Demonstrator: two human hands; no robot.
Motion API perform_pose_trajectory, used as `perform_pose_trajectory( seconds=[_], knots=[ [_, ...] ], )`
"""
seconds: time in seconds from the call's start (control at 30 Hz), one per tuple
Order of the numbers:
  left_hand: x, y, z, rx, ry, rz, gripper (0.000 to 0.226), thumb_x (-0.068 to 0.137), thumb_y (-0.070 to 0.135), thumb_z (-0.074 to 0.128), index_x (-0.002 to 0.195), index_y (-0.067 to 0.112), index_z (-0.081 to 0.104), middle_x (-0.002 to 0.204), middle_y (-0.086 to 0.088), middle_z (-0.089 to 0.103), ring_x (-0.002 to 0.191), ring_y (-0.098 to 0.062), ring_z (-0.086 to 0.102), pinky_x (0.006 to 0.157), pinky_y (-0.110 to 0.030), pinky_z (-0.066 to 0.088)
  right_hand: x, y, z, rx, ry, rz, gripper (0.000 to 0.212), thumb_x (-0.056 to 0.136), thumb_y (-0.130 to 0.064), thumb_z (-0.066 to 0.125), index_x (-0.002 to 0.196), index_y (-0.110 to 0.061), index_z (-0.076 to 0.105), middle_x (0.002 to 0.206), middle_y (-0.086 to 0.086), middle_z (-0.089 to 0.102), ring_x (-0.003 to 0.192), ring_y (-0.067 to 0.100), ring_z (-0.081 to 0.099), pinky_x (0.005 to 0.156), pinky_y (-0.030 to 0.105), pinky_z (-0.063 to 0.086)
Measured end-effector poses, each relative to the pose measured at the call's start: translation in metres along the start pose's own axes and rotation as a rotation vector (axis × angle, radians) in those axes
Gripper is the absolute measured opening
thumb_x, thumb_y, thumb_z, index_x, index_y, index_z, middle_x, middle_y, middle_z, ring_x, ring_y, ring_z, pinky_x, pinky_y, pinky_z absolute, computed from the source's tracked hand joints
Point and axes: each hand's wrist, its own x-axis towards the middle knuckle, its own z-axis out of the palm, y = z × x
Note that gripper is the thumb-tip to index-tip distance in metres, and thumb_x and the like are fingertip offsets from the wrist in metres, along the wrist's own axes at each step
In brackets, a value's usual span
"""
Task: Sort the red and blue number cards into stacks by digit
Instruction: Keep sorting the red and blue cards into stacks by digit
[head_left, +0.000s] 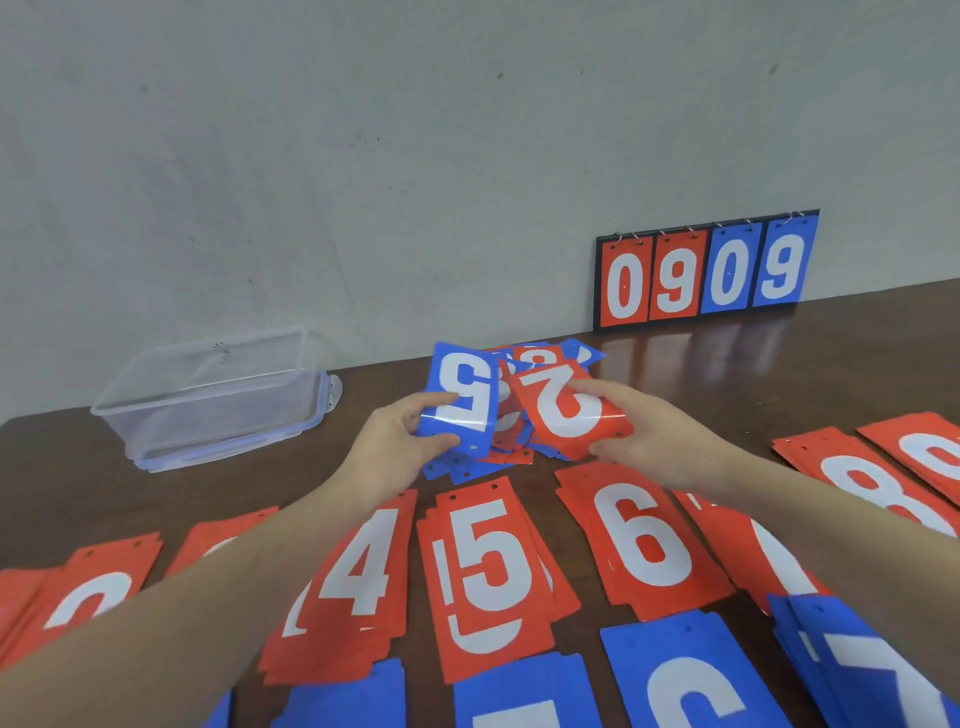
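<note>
- Head view: the left hand (402, 441) pinches a blue 5 card (464, 397) by its near end, thumb under and fingers curled on top.
- The right hand (644, 426) pinches a red 2 card (569, 410) the same way, by its near right edge.
- Both cards are lifted just over the mixed pile (519, 441), which lies in the middle of the table (78, 467).
- The cards look thin, light and shiny, so I think they can slip. They seem bendy but not floppy. Holding one by a short end or a long edge looks best.
- Each held card has its long side pointing toward 12 o'clock, tilted up. The numbers look upside down from here, with the little holes at the near end.
- Sorted stacks lie near the person: red 4 stack (358, 571) at 7 o'clock from the pile, red 5 stack (493, 577) at 6 o'clock, red 6 stack (644, 540) at 5 o'clock.
- Blue stacks (691, 680) sit at the near edge.
</note>
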Motion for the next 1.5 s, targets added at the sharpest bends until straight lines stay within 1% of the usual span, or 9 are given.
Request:
perform_pose_trajectory(
  seconds=[0.13, 0.23, 0.47, 0.67, 0.87, 1.0, 1.2, 1.33, 1.5],
  knots=[
    [-0.026, 0.005, -0.009, -0.093, -0.083, 0.017, 0.071, 0.089, -0.005, 0.068, 0.138, 0.037, 0.038, 0.111, 0.003, 0.074, 0.096, -0.011, 0.073, 0.076, -0.024, 0.059, -0.026, -0.01, 0.009, 0.154, -0.023, 0.032, 0.066, 0.098, -0.007, 0.059, 0.148, -0.044, 0.036, 0.136, -0.011, 0.054, 0.104, 0.012, 0.069, 0.077, 0.024, 0.06],
    [-0.043, 0.006, -0.015, -0.135, -0.075, -0.021, 0.062, 0.091, -0.004, 0.066, 0.13, 0.034, 0.037, 0.106, 0.006, 0.076, 0.094, -0.016, 0.074, 0.078, -0.027, 0.06, -0.041, -0.013, 0.015, 0.215, 0.036, 0.052, 0.074, 0.096, -0.01, 0.064, 0.144, -0.049, 0.024, 0.123, -0.016, 0.06, 0.098, 0.011, 0.071, 0.073, 0.026, 0.06],
    [-0.078, 0.003, -0.03, -0.265, 0.009, -0.144, 0.028, 0.093, 0.005, 0.067, 0.113, 0.016, 0.051, 0.105, -0.004, 0.076, 0.087, -0.017, 0.074, 0.075, -0.031, 0.056, -0.066, -0.015, 0.021, 0.308, 0.2, 0.179, 0.019, 0.092, -0.011, 0.068, 0.109, -0.017, 0.06, 0.092, 0.003, 0.077, 0.082, 0.02, 0.073, 0.073, 0.031, 0.056],
    [-0.103, 0.0, -0.04, -0.443, 0.054, -0.201, 0.019, 0.098, 0.011, 0.059, 0.115, 0.016, 0.065, 0.101, -0.006, 0.075, 0.077, -0.016, 0.061, 0.064, -0.029, 0.039, -0.089, -0.014, 0.022, 0.626, 0.299, 0.227, 0.017, 0.098, -0.027, 0.061, 0.104, -0.02, 0.074, 0.094, 0.008, 0.077, 0.079, 0.023, 0.066, 0.072, 0.037, 0.047],
    [-0.119, -0.003, -0.058, -0.552, 0.085, -0.297, 0.023, 0.102, 0.02, 0.055, 0.121, 0.017, 0.067, 0.115, -0.009, 0.074, 0.117, -0.033, 0.065, 0.104, -0.05, 0.048, -0.1, -0.023, 0.027, 0.641, 0.241, 0.231, 0.022, 0.105, -0.03, 0.049, 0.115, -0.018, 0.064, 0.059, 0.008, 0.058, 0.049, 0.017, 0.05, 0.056, 0.031, 0.04],
    [-0.133, 0.001, -0.071, -0.533, 0.055, -0.305, 0.022, 0.104, 0.025, 0.051, 0.122, 0.022, 0.062, 0.113, -0.003, 0.075, 0.109, -0.022, 0.07, 0.086, -0.04, 0.059, -0.103, -0.024, 0.03, 0.679, 0.222, 0.237, 0.022, 0.098, -0.013, 0.06, 0.121, -0.015, 0.061, 0.075, 0.012, 0.066, 0.056, 0.019, 0.055, 0.059, 0.031, 0.046],
    [-0.15, -0.006, -0.083, -0.52, 0.059, -0.336, 0.023, 0.104, 0.021, 0.052, 0.124, 0.021, 0.061, 0.118, -0.005, 0.073, 0.11, -0.026, 0.07, 0.098, -0.049, 0.054, -0.107, -0.019, 0.034, 0.658, 0.223, 0.238, 0.023, 0.096, -0.013, 0.063, 0.118, -0.005, 0.06, 0.065, 0.006, 0.056, 0.054, 0.014, 0.045, 0.058, 0.03, 0.035],
    [-0.159, -0.005, -0.078, -0.449, 0.011, -0.31, 0.028, 0.099, 0.01, 0.058, 0.125, 0.02, 0.057, 0.111, -0.009, 0.075, 0.099, -0.026, 0.073, 0.075, -0.036, 0.059, -0.113, -0.015, 0.034, 0.638, 0.236, 0.241, 0.023, 0.099, -0.015, 0.059, 0.121, -0.017, 0.065, 0.066, 0.006, 0.053, 0.052, 0.012, 0.041, 0.056, 0.028, 0.036],
    [-0.159, 0.005, -0.054, -0.348, -0.11, -0.285, 0.03, 0.096, 0.014, 0.064, 0.125, 0.023, 0.062, 0.103, -0.013, 0.075, 0.08, -0.023, 0.059, 0.055, -0.025, 0.041, -0.125, -0.013, 0.028, 0.566, 0.254, 0.277, 0.021, 0.102, -0.02, 0.055, 0.118, -0.03, 0.064, 0.076, 0.014, 0.05, 0.059, 0.016, 0.046, 0.054, 0.025, 0.046]
  ],
)
